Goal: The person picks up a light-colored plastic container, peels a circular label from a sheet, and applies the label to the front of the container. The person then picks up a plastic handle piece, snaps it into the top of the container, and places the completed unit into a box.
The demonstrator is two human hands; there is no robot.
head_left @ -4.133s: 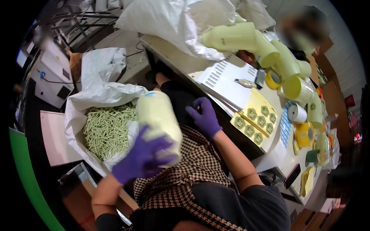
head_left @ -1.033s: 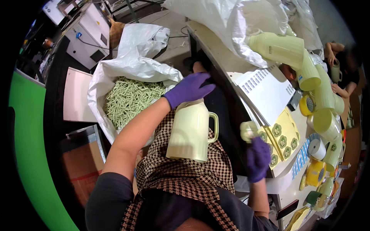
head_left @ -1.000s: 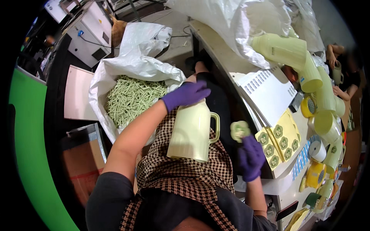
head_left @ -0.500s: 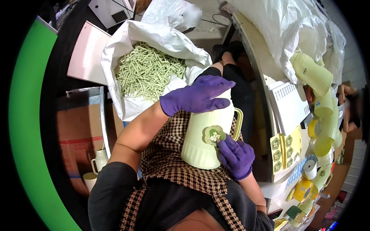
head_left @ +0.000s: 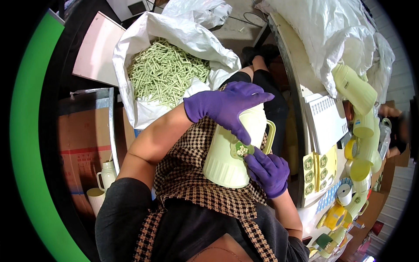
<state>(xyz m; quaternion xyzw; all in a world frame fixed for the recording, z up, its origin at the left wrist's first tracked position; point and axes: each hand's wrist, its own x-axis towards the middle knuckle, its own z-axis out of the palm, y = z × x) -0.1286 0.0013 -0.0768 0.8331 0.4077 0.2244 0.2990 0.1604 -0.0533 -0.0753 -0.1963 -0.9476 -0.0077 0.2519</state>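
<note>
A pale green jug (head_left: 218, 159) with a ribbed base and a side handle (head_left: 271, 133) lies tilted across my lap. My left hand (head_left: 233, 107), in a purple glove, is wrapped over its upper end, the thumb reaching down the side toward a sticker. That green flower-shaped sticker (head_left: 241, 149), with a pale blossom pattern, sits on the jug's wall. My gloved right hand (head_left: 269, 174) is closed, its fingertips pinching at the sticker's right edge. Whether the sticker is fully flat under the fingers is hidden.
A white sack (head_left: 124, 65) of small pale green rods stands ahead left. On the right-hand table (head_left: 293, 65) are sticker sheets (head_left: 323, 172), a spiral calendar (head_left: 325, 120), tape rolls (head_left: 335, 215) and more jug bodies (head_left: 355, 87). A co-worker's arm (head_left: 390, 111) shows far right.
My left thumb has swung down from the jug's upper end toward the sticker, opening away from the fingers. The right hand stays at the sticker's edge, shifted slightly up.
</note>
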